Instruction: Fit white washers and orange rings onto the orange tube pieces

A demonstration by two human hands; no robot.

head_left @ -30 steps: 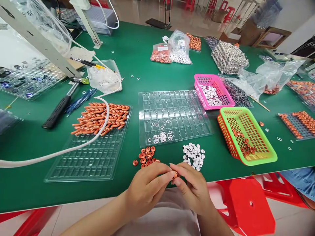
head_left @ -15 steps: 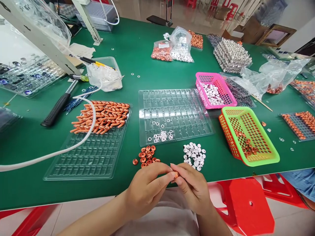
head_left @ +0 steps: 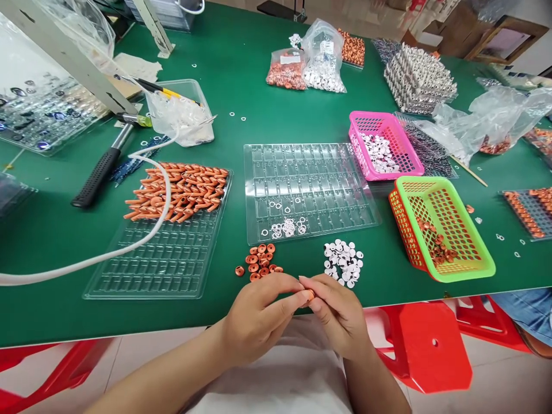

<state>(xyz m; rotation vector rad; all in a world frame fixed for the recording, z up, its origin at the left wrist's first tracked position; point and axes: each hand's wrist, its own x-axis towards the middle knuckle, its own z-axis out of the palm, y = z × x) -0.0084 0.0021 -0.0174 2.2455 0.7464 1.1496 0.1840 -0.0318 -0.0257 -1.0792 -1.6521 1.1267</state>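
Between the fingertips of my left hand [head_left: 261, 322] and my right hand [head_left: 338, 316] is a small round copper-coloured part [head_left: 310, 295], pinched by both at the table's front edge. Fingers cover most of it. Just beyond my left hand lies a loose group of copper-coloured round caps [head_left: 261, 257]. A pile of white discs [head_left: 344, 261], some with dark marks, lies beyond my right hand. Behind both piles, small white rings [head_left: 288, 227] rest on a clear compartmented tray [head_left: 310, 187].
Left stands another clear tray [head_left: 149, 270] partly filled with copper-coloured pieces [head_left: 181, 192], a white cord [head_left: 107, 253] crossing it. A hammer [head_left: 101, 172] lies farther left. Right are a pink basket [head_left: 366, 164] of white pieces and a green basket [head_left: 478, 253] with copper-coloured parts.
The view has tilted slightly down, so the tabletop things sit higher in the picture. Both hands keep the copper-coloured part pinched, with little finger movement.
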